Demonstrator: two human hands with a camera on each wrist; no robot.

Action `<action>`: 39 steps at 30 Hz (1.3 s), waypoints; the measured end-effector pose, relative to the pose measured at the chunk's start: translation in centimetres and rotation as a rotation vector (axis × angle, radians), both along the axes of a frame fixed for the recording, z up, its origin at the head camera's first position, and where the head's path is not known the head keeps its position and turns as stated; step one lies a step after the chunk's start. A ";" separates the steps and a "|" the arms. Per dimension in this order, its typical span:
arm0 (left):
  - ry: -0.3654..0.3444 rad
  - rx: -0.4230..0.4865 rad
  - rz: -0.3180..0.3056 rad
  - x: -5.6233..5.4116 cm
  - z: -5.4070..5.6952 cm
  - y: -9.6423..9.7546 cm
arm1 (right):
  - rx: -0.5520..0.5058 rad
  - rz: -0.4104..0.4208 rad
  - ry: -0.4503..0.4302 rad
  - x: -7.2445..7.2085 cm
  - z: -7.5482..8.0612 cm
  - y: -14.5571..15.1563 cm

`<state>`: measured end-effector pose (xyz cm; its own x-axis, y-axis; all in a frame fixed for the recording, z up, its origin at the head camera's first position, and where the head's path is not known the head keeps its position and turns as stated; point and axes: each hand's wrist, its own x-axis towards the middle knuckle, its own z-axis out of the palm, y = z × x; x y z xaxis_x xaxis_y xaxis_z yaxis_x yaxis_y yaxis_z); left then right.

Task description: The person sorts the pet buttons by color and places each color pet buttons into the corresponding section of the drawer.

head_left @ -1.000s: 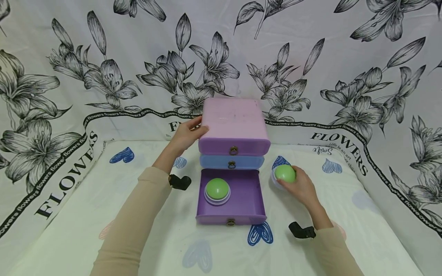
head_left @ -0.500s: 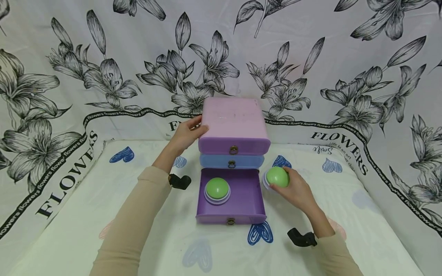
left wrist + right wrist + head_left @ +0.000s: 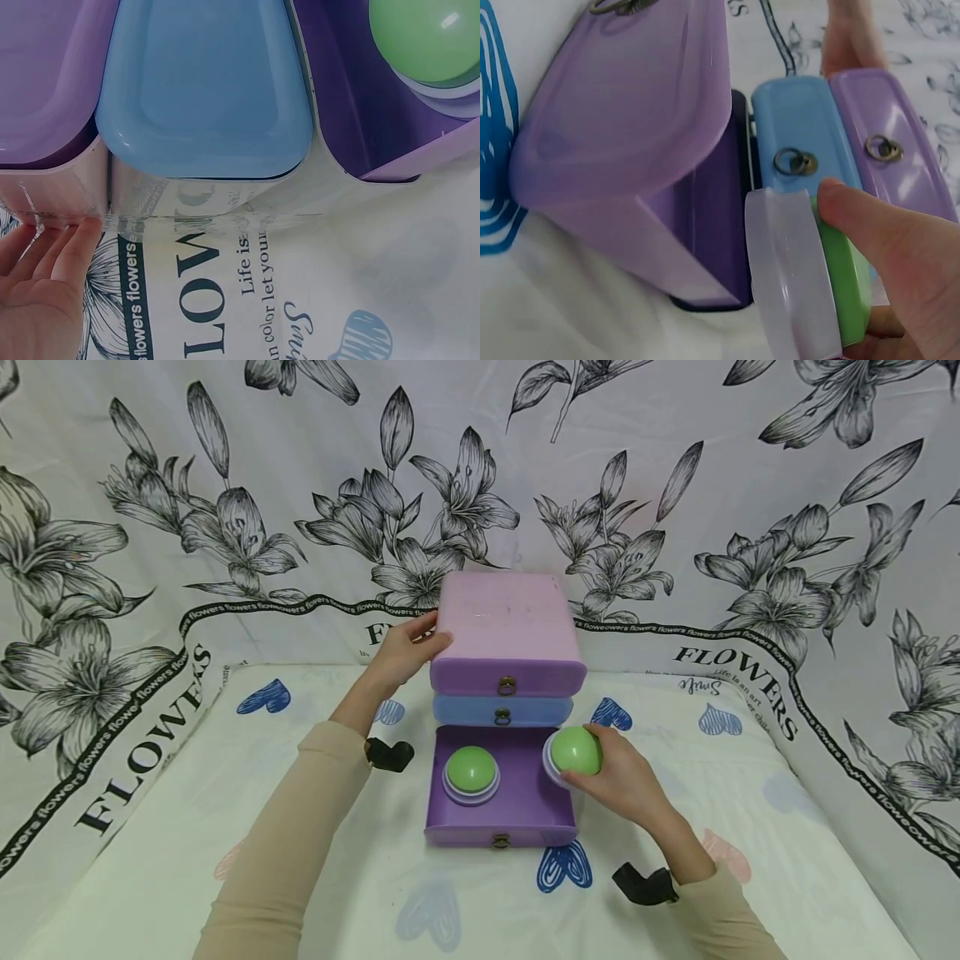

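Note:
A small drawer cabinet [image 3: 510, 618] with a pink top stands in the middle of the head view. Its bottom purple drawer [image 3: 525, 812] is pulled out. Inside, on the left, sits a green-domed round object [image 3: 471, 768] with a whitish base. My right hand [image 3: 618, 779] grips a second green-domed round object [image 3: 577, 750], tilted, over the drawer's right side. The right wrist view shows its translucent white base [image 3: 787, 262] and my thumb on the green part. With straight fingers, my left hand [image 3: 405, 653] touches the cabinet's upper left side; its thumb is hidden in the left wrist view.
Above the pulled-out drawer, a blue drawer [image 3: 461, 711] and an upper purple drawer [image 3: 465, 678] are closed, each with a ring pull. A white cloth [image 3: 337, 877] with hearts lies beneath. A flower-printed curtain [image 3: 337, 443] hangs behind.
My right hand has carried the second green-domed object leftward, from beside the cabinet to over the drawer's right side. The left hand stays against the cabinet.

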<state>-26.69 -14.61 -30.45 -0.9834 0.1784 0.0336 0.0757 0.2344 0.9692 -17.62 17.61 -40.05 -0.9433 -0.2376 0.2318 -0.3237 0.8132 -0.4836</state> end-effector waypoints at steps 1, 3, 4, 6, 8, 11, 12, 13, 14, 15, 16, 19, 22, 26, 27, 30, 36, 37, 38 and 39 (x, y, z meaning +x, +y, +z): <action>0.000 0.000 0.000 0.0 0.0 0.0 | 0.004 0.009 -0.001 0.1 0.0 -0.2; -0.001 -0.001 0.000 0.0 0.0 0.0 | 0.009 0.027 -0.007 0.2 0.1 -0.7; -0.002 -0.003 0.001 0.0 0.0 0.0 | 0.011 0.036 -0.011 0.2 0.2 -0.9; -0.002 -0.006 0.005 0.0 0.1 0.0 | 0.013 0.051 -0.020 0.3 0.2 -1.4; -0.004 -0.011 0.005 0.1 0.1 0.0 | 0.014 0.070 -0.024 0.4 0.2 -1.9; -0.008 -0.010 0.007 0.2 0.2 0.1 | 0.029 0.100 -0.025 0.5 0.1 -2.5; -0.011 -0.010 0.007 0.2 0.2 0.0 | 0.038 0.111 -0.025 0.5 0.0 -2.7; -0.012 -0.009 0.007 0.2 0.1 0.0 | 0.047 0.124 -0.025 0.6 -0.1 -3.0; -0.014 -0.006 0.007 0.1 0.1 0.1 | 0.057 0.136 -0.024 0.6 -0.2 -3.2; -0.015 -0.005 0.007 0.0 0.1 0.0 | 0.070 0.146 -0.020 0.6 -0.3 -3.3; -0.016 -0.005 0.008 -0.1 0.0 0.0 | 0.082 0.156 -0.019 0.6 -0.4 -3.5; -0.014 0.004 0.012 -0.6 -0.6 -0.2 | 0.112 0.172 -0.019 0.6 -0.6 -3.9; -0.007 0.008 0.019 -1.3 -1.3 -0.4 | 0.139 0.183 -0.022 0.5 -0.7 -4.2; 0.014 -0.002 0.028 -1.8 -1.9 -0.5 | 0.163 0.212 -0.034 0.4 -0.7 -4.5; 0.019 -0.004 0.029 -1.8 -2.0 -0.5 | 0.166 0.223 -0.037 0.4 -0.7 -4.5; 0.024 -0.001 0.029 -1.8 -2.0 -0.5 | 0.178 0.247 -0.040 0.3 -0.8 -4.6; 0.023 -0.003 0.027 -1.7 -1.9 -0.4 | 0.211 0.286 -0.024 -0.1 -1.4 -4.9; 0.024 -0.004 0.028 -1.7 -1.9 -0.4 | 0.217 0.292 -0.022 -0.1 -1.5 -4.9; 0.024 -0.003 0.027 -1.7 -2.0 -0.4 | 0.221 0.299 -0.023 -0.1 -1.6 -4.9; 0.026 -0.002 0.027 -1.7 -2.0 -0.4 | 0.224 0.306 -0.027 -0.2 -1.7 -4.9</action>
